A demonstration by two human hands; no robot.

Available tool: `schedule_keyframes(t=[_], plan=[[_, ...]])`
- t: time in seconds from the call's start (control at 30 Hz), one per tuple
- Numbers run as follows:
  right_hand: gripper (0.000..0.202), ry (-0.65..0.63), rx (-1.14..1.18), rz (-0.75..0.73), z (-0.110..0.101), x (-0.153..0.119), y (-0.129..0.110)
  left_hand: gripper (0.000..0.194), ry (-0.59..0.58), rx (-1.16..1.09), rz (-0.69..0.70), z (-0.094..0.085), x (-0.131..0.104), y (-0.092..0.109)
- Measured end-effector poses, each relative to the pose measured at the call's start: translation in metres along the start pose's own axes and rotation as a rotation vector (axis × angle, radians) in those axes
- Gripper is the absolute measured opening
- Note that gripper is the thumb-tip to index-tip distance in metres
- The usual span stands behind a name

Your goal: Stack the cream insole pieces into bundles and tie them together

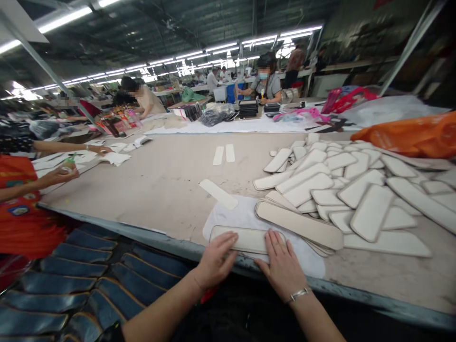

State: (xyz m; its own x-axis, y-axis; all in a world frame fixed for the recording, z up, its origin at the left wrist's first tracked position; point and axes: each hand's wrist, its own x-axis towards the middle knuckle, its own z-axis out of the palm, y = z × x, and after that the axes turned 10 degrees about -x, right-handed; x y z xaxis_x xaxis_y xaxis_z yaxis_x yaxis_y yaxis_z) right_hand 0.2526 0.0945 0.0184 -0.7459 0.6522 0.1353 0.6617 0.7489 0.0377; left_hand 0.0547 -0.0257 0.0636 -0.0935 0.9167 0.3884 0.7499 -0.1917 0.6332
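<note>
A long white panel with rounded corners and a dark edge (249, 239) lies near the table's front edge on a white cloth (231, 213). On its left end rest the fingers of my left hand (219, 256), slightly bent and not wrapped round it. My right hand (281, 259) lies flat over the right end, fingers stretched out and thumb apart. Just behind that hand is a stack of similar long panels (299, 223). A loose narrow white strip (218, 194) lies partly on the cloth's far edge.
A large heap of white panels (370, 209) covers the table's right side, before an orange bag (409, 135). Two small white pieces (230, 153) lie mid-table. At left, a co-worker's hands (66, 173) handle white pieces. Dark blue panels (74, 280) sit below the table edge.
</note>
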Motion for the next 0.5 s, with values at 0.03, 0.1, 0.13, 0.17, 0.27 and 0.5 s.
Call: schedule_keyframes(t=[0.03,0.1,0.13,0.17,0.27,0.5], plan=[[0.079,0.007,-0.010,-0.002,0.001,0.000,0.000,0.052,-0.169,0.021,0.056,0.012,0.005,0.011],[0.077,0.024,-0.027,-0.006,0.004,-0.001,0.000,0.071,-0.367,0.097,0.056,0.032,0.015,0.026],[0.076,0.032,-0.033,-0.010,0.005,-0.001,0.000,0.076,-0.417,0.136,0.037,0.040,0.019,0.028],[0.076,0.038,-0.035,-0.016,0.006,-0.001,0.000,0.078,-0.440,0.171,0.013,0.044,0.021,0.028],[0.078,0.047,-0.026,-0.023,0.006,0.000,0.000,0.079,-0.447,0.251,-0.022,0.039,0.018,0.014],[0.074,0.019,0.033,-0.010,0.002,0.001,-0.001,0.080,-0.380,0.478,-0.118,-0.015,-0.013,-0.034]])
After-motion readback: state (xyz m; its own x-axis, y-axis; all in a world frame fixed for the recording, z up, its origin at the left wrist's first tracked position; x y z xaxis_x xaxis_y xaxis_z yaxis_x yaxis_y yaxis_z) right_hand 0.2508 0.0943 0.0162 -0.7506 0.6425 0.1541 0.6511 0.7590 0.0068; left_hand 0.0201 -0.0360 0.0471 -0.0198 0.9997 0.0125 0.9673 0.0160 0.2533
